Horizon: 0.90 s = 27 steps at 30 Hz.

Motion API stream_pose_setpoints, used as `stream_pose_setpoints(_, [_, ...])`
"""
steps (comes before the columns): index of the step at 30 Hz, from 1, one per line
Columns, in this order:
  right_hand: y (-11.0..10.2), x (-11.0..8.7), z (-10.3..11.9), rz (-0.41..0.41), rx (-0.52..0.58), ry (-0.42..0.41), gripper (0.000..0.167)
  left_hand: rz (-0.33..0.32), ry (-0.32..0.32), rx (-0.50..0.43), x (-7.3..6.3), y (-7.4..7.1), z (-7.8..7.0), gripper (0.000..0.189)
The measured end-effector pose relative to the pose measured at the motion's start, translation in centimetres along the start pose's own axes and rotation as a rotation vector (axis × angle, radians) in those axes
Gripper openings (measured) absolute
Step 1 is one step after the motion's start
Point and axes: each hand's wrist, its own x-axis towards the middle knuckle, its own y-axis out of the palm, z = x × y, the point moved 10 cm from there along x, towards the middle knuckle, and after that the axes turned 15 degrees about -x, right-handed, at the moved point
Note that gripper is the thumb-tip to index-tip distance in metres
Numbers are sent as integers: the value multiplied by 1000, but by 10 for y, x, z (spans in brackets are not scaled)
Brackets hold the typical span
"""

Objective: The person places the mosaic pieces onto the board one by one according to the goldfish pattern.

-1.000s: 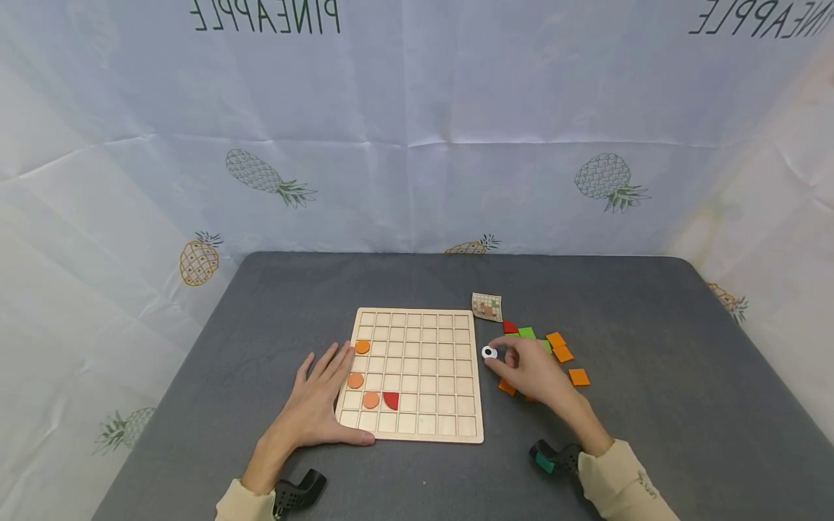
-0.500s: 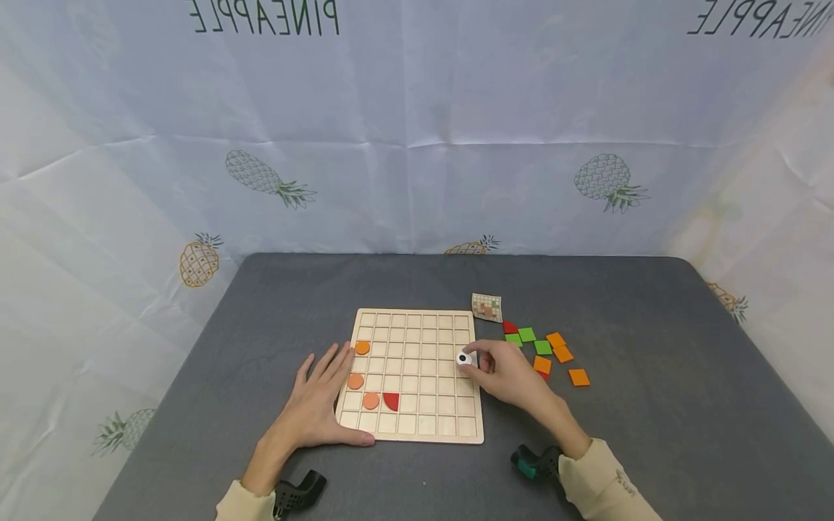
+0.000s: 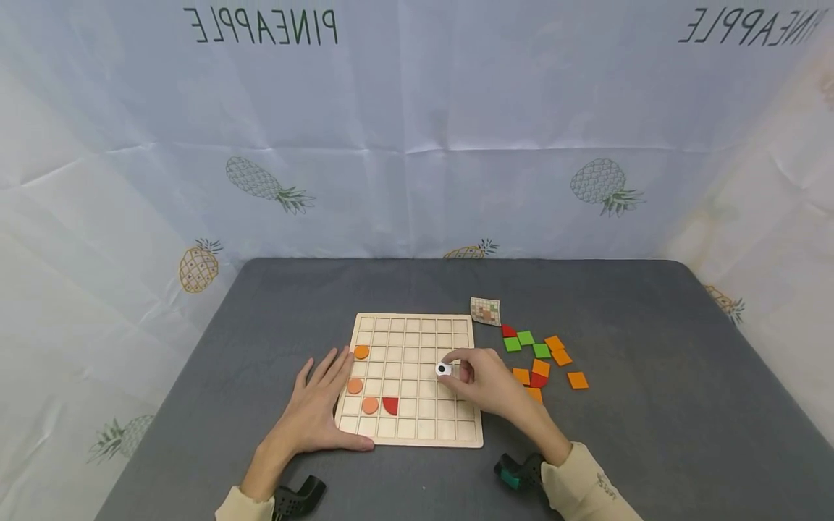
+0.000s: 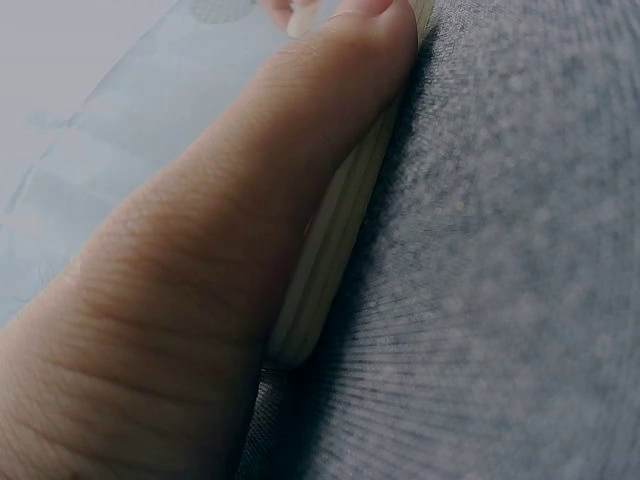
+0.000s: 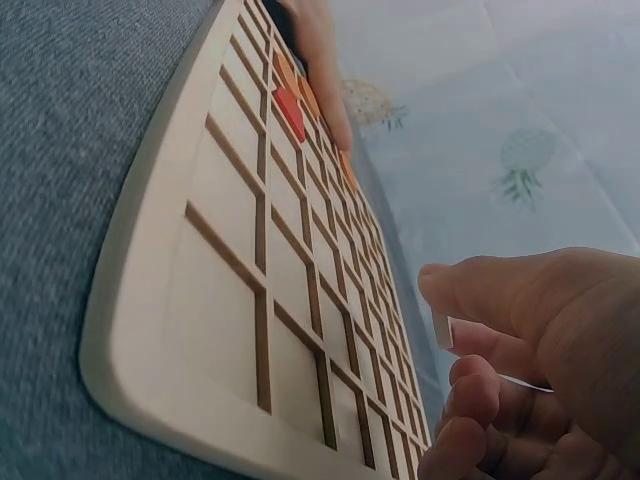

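Head, left hand: the left hand (image 3: 318, 407) is lying with its grip spread, fingers meeting the left side of the wooden board (image 3: 417, 439), thumb resting by the near edge.
Head, right hand: the right hand (image 3: 489, 383) is pinching the white disc (image 3: 444, 369) between thumb and forefinger.
Head, white disc: showing its black dot, it is being held over the right-hand part of the grid.
Head, pieces on board: an orange disc (image 3: 361, 352) and a salmon disc (image 3: 355, 386) are sitting in the leftmost column; a second salmon disc (image 3: 370, 405) is lying beside a red quarter piece (image 3: 390, 406).
Head, right of board: green tiles (image 3: 525, 338), orange tiles (image 3: 578, 380) and red pieces (image 3: 509, 331) are lying loose on the grey surface (image 3: 638, 434), near a printed card (image 3: 485, 311).
Left wrist, thumb: it is stretching along the board's edge; the other fingers are staying out of sight.
Right wrist, grip: thumb and forefinger are pinching a thin pale edge, appearing clear of the board.
Right wrist, far end: the left hand is showing beside the board, past the red quarter piece.
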Motion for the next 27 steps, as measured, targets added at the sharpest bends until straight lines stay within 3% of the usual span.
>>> stream_pose_setpoints(27, [28, 17, 45, 79, 0, -67, 23, 6, -18, 16, 0, 0, 1, 142])
